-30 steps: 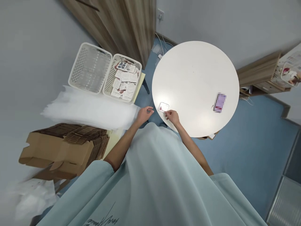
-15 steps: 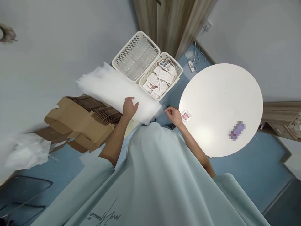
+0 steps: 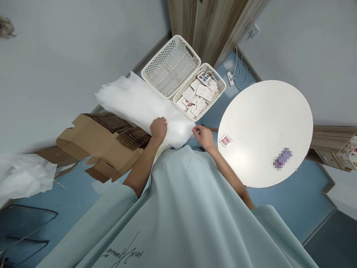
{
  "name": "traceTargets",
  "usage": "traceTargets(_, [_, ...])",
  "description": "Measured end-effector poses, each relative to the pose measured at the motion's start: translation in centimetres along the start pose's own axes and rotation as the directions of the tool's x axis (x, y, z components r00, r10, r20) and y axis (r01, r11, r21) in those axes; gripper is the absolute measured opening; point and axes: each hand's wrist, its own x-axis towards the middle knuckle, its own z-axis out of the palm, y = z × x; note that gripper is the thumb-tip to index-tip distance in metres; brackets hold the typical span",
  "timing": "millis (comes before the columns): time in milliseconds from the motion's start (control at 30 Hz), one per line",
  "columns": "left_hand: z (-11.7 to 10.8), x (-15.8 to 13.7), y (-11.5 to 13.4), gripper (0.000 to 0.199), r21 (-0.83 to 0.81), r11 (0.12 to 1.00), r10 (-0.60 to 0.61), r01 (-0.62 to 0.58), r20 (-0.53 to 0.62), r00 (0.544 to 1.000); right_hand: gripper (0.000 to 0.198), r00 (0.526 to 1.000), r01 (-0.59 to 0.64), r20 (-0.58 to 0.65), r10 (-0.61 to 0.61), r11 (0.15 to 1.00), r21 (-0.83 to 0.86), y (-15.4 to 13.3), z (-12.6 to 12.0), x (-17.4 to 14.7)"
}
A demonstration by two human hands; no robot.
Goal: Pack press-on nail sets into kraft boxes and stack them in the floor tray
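A stack of thin white packing sheets (image 3: 136, 100), soft and slightly see-through, lies in front of me. On its near side rests my left hand (image 3: 158, 129), fingers curled and the thumb drawn in; what they hold, if anything, is hidden. My right hand (image 3: 204, 137) is closed in a pinch at the stack's right-hand corner, thumb and fingertips together on a sheet's edge. Just right of that hand, a small clear pack with pink pieces (image 3: 225, 140) lies on the round white table (image 3: 264, 111).
Behind the stack stand a white basket of clear plastic cases (image 3: 170, 70) and a basket of printed cards (image 3: 205, 91). An open cardboard box (image 3: 97, 141) with folded cardboard is at left. A blurred-out purple object (image 3: 282, 159) lies on the table. A power strip (image 3: 230, 78) sits on the floor.
My left hand has come down closer on the stack and its spread thumb has drawn in. My right hand has reached the sheet's corner. The whole view has shifted slightly.
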Motion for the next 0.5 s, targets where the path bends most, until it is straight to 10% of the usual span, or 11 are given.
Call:
traceTargets(267, [-2.0,-2.4,0.2,0.022,0.003,1.000,0.024,-0.024,-0.087,0.996,0.018,0.999,0.052,0.007,-0.052,0.998,0.034,-0.9,-0.3,0.2])
traceTargets(500, [-4.6,-7.0,2.8,0.020,-0.014,0.979,0.193,-0.203,-0.253,0.948,0.055,0.915,0.379,-0.190,-0.357,0.920,0.098,-2.4,-0.3,0.5])
